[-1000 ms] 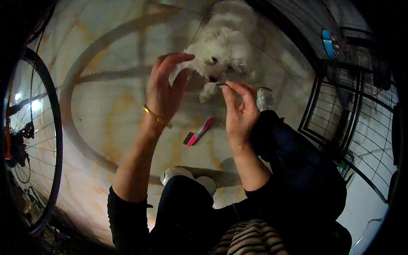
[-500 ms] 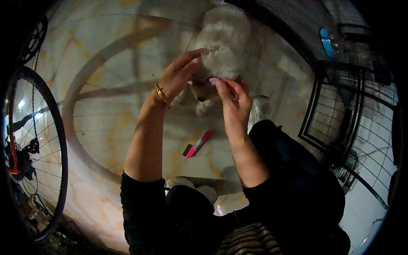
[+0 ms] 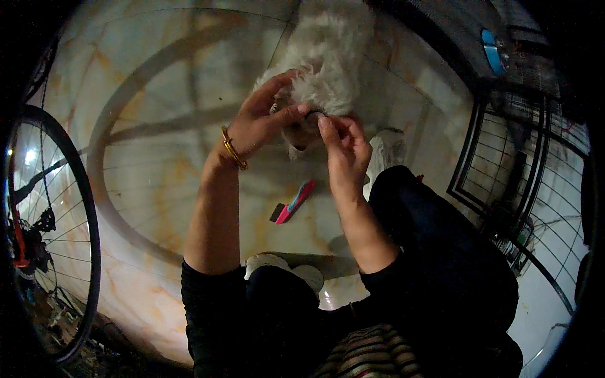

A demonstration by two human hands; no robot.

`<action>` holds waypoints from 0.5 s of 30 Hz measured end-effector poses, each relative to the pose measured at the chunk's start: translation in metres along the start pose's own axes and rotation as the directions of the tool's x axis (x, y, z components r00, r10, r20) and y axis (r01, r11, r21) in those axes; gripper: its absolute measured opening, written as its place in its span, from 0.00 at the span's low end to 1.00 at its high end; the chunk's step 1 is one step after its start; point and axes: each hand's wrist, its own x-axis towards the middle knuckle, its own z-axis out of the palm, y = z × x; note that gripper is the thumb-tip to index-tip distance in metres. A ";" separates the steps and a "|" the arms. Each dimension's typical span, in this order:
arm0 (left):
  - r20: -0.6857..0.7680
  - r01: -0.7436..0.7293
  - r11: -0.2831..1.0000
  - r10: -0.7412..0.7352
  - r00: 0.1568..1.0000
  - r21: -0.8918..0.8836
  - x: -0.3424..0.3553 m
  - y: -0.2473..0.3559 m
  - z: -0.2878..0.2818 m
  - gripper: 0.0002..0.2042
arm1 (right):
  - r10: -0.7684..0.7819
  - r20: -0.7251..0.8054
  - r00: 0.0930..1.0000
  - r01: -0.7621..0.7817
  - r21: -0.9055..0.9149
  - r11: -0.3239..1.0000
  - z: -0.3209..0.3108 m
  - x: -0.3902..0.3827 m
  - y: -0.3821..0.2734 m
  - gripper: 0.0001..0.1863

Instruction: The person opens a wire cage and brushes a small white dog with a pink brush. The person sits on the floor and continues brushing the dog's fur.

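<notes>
A white fluffy dog [image 3: 324, 47] lies on the tiled floor ahead of me, its head bowed and partly hidden behind my hands. My left hand [image 3: 258, 120] has its fingers curled over the side of that head and its thumb against the fur; a gold bracelet circles the wrist. Pinched between thumb and finger of my right hand [image 3: 343, 148] is a small, dark, thin item [image 3: 314, 115] against the dog's fur, too small to identify. Below both hands a pink and blue brush [image 3: 292, 203] with dark bristles lies on the floor.
A bicycle wheel [image 3: 96, 252] stands along the left. On the right are a black wire cage [image 3: 526, 189] and a blue bowl [image 3: 495, 53] with a metal part. My shoes [image 3: 265, 263] and dark-clothed legs [image 3: 441, 252] fill the bottom, and a white shoe [image 3: 384, 157] shows near my right knee.
Both hands have moved onto the dog's head, the left one shifting right and its fingers now curled over the fur. The head has lowered, so less of the face shows.
</notes>
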 end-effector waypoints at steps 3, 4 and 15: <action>0.012 -0.093 0.987 0.092 0.996 0.129 0.000 -0.008 -0.005 0.29 | -0.003 0.032 0.999 0.002 0.040 0.999 -0.002 0.002 0.007 0.07; -0.001 -0.074 0.985 0.075 0.997 0.156 0.000 -0.008 -0.005 0.30 | -0.006 0.046 0.999 0.004 0.043 0.999 -0.002 0.002 0.008 0.06; -0.030 -0.223 0.948 0.236 0.971 0.229 0.004 -0.014 -0.004 0.33 | 0.042 0.098 0.994 -0.037 -0.056 0.998 -0.008 0.017 0.006 0.15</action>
